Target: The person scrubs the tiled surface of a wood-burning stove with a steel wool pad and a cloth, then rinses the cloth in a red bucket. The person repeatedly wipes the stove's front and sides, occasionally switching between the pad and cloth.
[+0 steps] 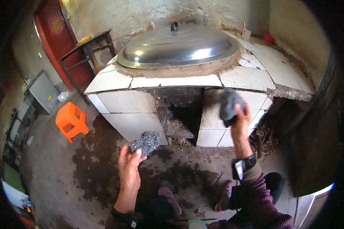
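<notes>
My left hand (132, 166) grips a steel wool scouring pad (146, 142) between thumb and fingers, in front of the stove and apart from it. My right hand (241, 121) is closed on a dark grey cloth (230, 106), blurred, at the white tiled front (215, 114) to the right of the firebox opening. Whether the cloth touches the tiles I cannot tell. A dark smudge marks the tile beside the opening. Ash and debris (183, 143) lie at the foot of the black firebox opening (186, 117). Over the tiled brick stove (172, 81) sits a large domed metal lid (177, 47).
An orange plastic stool (71, 121) stands on the wet-stained concrete floor (54, 169) at the left. Behind it are a wooden table (87, 48) and a red door (56, 31). Twigs (263, 140) lie beneath the stove's right ledge. A red bowl (269, 38) rests at the back right.
</notes>
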